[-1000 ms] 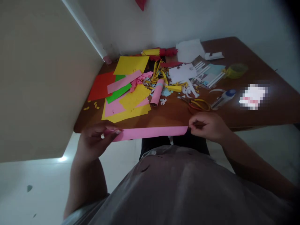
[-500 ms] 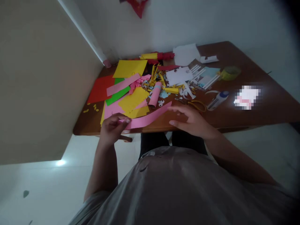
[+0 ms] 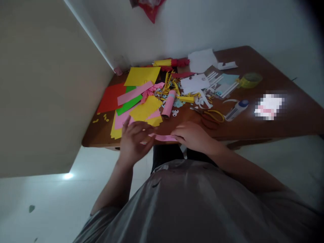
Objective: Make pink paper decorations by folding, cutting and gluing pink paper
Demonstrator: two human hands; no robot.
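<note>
The pink strip (image 3: pixel 164 137) lies at the near edge of the surface (image 3: pixel 253 125), at 6 o'clock of the paper pile, and only a short stretch of it shows between the two hands. The left hand (image 3: pixel 135 140) is over its left end, fingers spread and slightly curled; whether it grips the paper or only presses on it cannot be told, as the hand is blurred. The right hand (image 3: pixel 193 136) lies flat, palm down, fingers stretched toward 9 o'clock, resting on the right end of the strip without closing round it.

Just beyond the left hand, toward 12 o'clock, sits a heap of sheets: yellow paper (image 3: pixel 146 108) on top of pink paper (image 3: pixel 120 120), a green sheet (image 3: pixel 128 104), a red sheet (image 3: pixel 111 98) at 10 o'clock, and a larger yellow sheet (image 3: pixel 142 76) farther back. A pink roll (image 3: pixel 168 104) lies tilted at 12 o'clock of the strip, with a tangle of yellow scraps (image 3: pixel 170 82) behind it. At 1 o'clock of the right hand, near it, lie scissors (image 3: pixel 211 115) with yellow handles. Farther toward 2 o'clock is a glue bottle (image 3: pixel 236 109) on its side, and well beyond it a tape roll (image 3: pixel 250 80). White paper (image 3: pixel 194 82) and thin white strips (image 3: pixel 222 88) lie toward the back of the surface.
</note>
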